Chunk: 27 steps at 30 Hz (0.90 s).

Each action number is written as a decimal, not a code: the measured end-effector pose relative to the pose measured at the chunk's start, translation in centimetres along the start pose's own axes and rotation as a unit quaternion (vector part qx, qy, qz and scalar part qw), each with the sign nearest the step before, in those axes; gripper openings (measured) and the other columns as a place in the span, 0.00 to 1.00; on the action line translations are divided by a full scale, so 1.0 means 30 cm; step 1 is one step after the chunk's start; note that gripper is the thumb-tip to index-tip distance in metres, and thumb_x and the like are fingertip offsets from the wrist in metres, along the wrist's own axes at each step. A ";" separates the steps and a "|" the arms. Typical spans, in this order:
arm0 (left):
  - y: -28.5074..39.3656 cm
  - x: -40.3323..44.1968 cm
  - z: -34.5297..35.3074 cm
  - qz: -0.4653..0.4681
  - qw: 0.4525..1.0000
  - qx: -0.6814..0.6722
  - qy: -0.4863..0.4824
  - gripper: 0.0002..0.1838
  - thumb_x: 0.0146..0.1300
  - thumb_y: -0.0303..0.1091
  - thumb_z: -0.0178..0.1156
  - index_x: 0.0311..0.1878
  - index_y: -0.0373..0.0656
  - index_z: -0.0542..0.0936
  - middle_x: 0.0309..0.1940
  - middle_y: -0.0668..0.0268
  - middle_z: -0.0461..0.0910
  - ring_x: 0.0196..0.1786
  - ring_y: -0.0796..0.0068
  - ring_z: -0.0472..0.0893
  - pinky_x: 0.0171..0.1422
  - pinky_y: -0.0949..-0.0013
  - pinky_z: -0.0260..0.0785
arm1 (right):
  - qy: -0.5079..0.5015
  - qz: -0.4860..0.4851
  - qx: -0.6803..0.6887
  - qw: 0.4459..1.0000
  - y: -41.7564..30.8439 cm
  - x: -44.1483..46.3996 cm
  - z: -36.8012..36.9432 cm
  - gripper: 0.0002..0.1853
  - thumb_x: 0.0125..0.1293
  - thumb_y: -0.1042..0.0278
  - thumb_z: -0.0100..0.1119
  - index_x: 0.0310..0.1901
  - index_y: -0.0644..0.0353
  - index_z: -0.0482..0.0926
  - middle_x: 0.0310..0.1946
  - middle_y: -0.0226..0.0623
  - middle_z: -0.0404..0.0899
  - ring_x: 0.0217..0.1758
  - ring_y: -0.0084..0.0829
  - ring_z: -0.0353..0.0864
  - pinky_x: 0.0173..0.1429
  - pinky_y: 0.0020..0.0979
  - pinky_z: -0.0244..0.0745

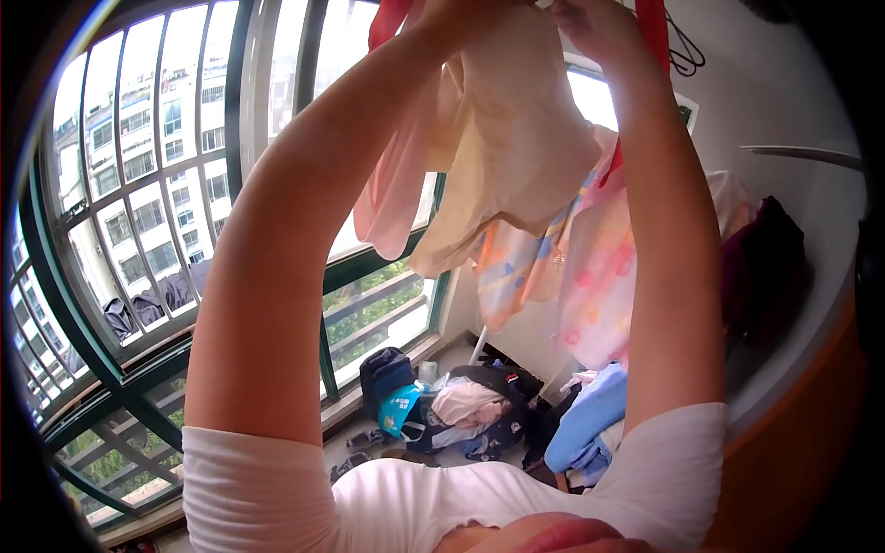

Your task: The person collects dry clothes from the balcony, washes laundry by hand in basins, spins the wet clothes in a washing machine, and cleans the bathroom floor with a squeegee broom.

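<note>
Both left hand [502, 5] and right hand [590, 26] are partly cropped above cream cloth [525, 129]

Arms [281, 207] raised, hands [595, 26] high

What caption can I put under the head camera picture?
Raised arms frame pale cloth hanging near barred windows.

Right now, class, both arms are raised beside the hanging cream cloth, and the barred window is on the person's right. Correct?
Wrong side: the head view shows the barred window on the person's left. The right arm and left arm are raised beside the cream cloth.
</note>
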State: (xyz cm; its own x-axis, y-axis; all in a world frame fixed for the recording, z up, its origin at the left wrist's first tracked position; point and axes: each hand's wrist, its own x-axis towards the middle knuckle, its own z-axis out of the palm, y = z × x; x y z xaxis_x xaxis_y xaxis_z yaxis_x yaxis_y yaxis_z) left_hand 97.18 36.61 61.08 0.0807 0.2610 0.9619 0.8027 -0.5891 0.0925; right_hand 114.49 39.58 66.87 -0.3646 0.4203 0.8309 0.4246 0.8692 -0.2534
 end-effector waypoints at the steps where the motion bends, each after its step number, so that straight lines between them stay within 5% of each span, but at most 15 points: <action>1: 0.001 -0.001 0.003 -0.004 1.000 0.003 -0.002 0.17 0.52 0.33 0.57 0.46 0.42 0.78 0.44 0.57 0.78 0.46 0.57 0.76 0.52 0.60 0.66 | 0.001 0.000 0.004 1.000 0.004 -0.001 0.002 0.18 0.63 0.54 0.52 0.40 0.64 0.76 0.26 0.36 0.76 0.29 0.25 0.75 0.35 0.29 0.68; 9: -0.016 -0.001 0.032 -0.008 1.000 0.002 0.002 0.17 0.51 0.33 0.57 0.47 0.42 0.77 0.44 0.57 0.78 0.47 0.56 0.75 0.54 0.59 0.65 | 0.016 -0.032 0.000 0.999 0.036 -0.012 0.055 0.19 0.64 0.54 0.52 0.42 0.64 0.76 0.27 0.35 0.77 0.30 0.25 0.75 0.36 0.29 0.68; 10: -0.019 0.000 0.034 -0.005 1.000 0.002 0.006 0.17 0.51 0.33 0.57 0.47 0.42 0.77 0.44 0.56 0.78 0.47 0.56 0.75 0.54 0.59 0.65 | 0.019 -0.125 -0.095 0.987 0.041 -0.023 0.061 0.19 0.64 0.54 0.52 0.42 0.64 0.76 0.27 0.35 0.77 0.30 0.25 0.75 0.36 0.29 0.68; 11: -0.018 -0.007 0.034 0.001 1.000 0.004 0.012 0.17 0.51 0.32 0.57 0.47 0.42 0.77 0.44 0.56 0.78 0.47 0.56 0.75 0.54 0.58 0.65 | 0.040 -0.315 -0.297 0.900 0.042 -0.042 0.037 0.19 0.64 0.54 0.52 0.42 0.64 0.76 0.27 0.35 0.77 0.30 0.25 0.75 0.36 0.29 0.68; 13: 0.001 -0.057 0.006 0.024 0.999 0.010 0.047 0.18 0.51 0.32 0.58 0.47 0.42 0.77 0.44 0.56 0.78 0.47 0.55 0.75 0.54 0.58 0.64 | 0.061 -0.369 -0.299 0.878 0.024 -0.087 0.007 0.19 0.64 0.54 0.51 0.43 0.64 0.76 0.28 0.35 0.77 0.30 0.25 0.75 0.36 0.29 0.68; 14: 0.032 -0.094 -0.012 0.049 0.995 0.003 0.085 0.18 0.51 0.32 0.58 0.47 0.42 0.77 0.44 0.56 0.78 0.47 0.55 0.75 0.54 0.58 0.64 | -0.007 -0.168 -0.040 0.985 0.033 -0.118 0.028 0.19 0.65 0.57 0.50 0.50 0.63 0.73 0.37 0.32 0.76 0.39 0.24 0.75 0.43 0.26 0.68; 15: 0.059 -0.152 -0.042 0.082 0.987 0.004 0.135 0.18 0.51 0.32 0.58 0.47 0.42 0.77 0.44 0.56 0.78 0.47 0.55 0.75 0.55 0.58 0.64 | 0.043 0.032 0.257 0.965 0.042 -0.149 0.049 0.20 0.66 0.60 0.49 0.57 0.62 0.69 0.47 0.28 0.76 0.49 0.22 0.74 0.50 0.24 0.69; 16: 0.096 -0.230 -0.079 0.132 0.974 0.003 0.183 0.18 0.51 0.32 0.58 0.47 0.42 0.77 0.44 0.56 0.78 0.47 0.55 0.75 0.55 0.58 0.64 | 0.075 0.019 0.256 0.964 0.043 -0.211 0.056 0.23 0.66 0.61 0.49 0.60 0.62 0.67 0.54 0.33 0.71 0.54 0.23 0.71 0.55 0.24 0.67; 18: 0.174 -0.428 -0.153 0.273 0.933 0.004 0.233 0.24 0.46 0.28 0.59 0.52 0.43 0.74 0.52 0.55 0.72 0.51 0.52 0.72 0.58 0.53 0.62 | 0.112 -0.090 0.135 0.980 0.018 -0.397 0.080 0.24 0.65 0.63 0.52 0.60 0.65 0.65 0.57 0.39 0.69 0.59 0.30 0.67 0.61 0.28 0.61; 20: 0.201 -0.692 -0.165 0.326 0.934 -0.105 0.106 0.17 0.50 0.30 0.57 0.46 0.41 0.76 0.54 0.50 0.68 0.57 0.51 0.67 0.61 0.54 0.59 | 0.167 -0.207 -0.035 0.963 0.034 -0.594 0.067 0.20 0.66 0.68 0.50 0.58 0.66 0.67 0.60 0.41 0.67 0.62 0.34 0.65 0.65 0.32 0.58; 21: 0.258 -0.858 -0.165 0.276 0.927 -0.254 0.009 0.16 0.53 0.32 0.58 0.46 0.40 0.76 0.54 0.51 0.68 0.58 0.51 0.67 0.61 0.54 0.59 | 0.191 -0.300 -0.218 0.909 -0.004 -0.695 0.047 0.19 0.65 0.70 0.49 0.56 0.68 0.69 0.58 0.45 0.68 0.62 0.40 0.66 0.65 0.37 0.57; 23: 0.386 -1.102 -0.217 0.128 0.833 -0.485 -0.234 0.27 0.63 0.43 0.53 0.61 0.37 0.65 0.62 0.47 0.61 0.66 0.48 0.59 0.68 0.54 0.51 | 0.194 -0.272 -0.154 0.930 -0.016 -0.877 0.062 0.17 0.66 0.71 0.45 0.54 0.70 0.70 0.55 0.51 0.70 0.59 0.44 0.68 0.63 0.41 0.60; 26: 0.474 -1.315 -0.241 0.002 0.419 -0.753 -0.508 0.29 0.72 0.41 0.40 0.66 0.27 0.53 0.68 0.52 0.52 0.71 0.63 0.48 0.74 0.64 0.36 | 0.136 -0.152 0.163 0.965 0.100 -1.141 0.132 0.15 0.66 0.72 0.42 0.49 0.71 0.71 0.50 0.52 0.71 0.52 0.41 0.72 0.57 0.39 0.66; 27: 0.462 -1.322 -0.246 0.008 0.442 -0.744 -0.501 0.27 0.72 0.40 0.40 0.66 0.29 0.55 0.68 0.54 0.54 0.71 0.64 0.49 0.73 0.65 0.36 | 0.093 -0.124 0.203 0.967 0.084 -1.179 0.164 0.14 0.66 0.72 0.43 0.48 0.70 0.71 0.49 0.51 0.72 0.48 0.37 0.72 0.53 0.37 0.68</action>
State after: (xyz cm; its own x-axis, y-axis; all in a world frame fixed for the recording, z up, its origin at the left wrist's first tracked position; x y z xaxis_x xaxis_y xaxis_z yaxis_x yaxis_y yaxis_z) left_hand 100.75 12.44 26.12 0.8988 0.0161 0.4380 -0.4203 -0.2523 0.8716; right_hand 124.39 28.19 34.40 -0.2415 0.1636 0.9565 -0.0320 0.9838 -0.1764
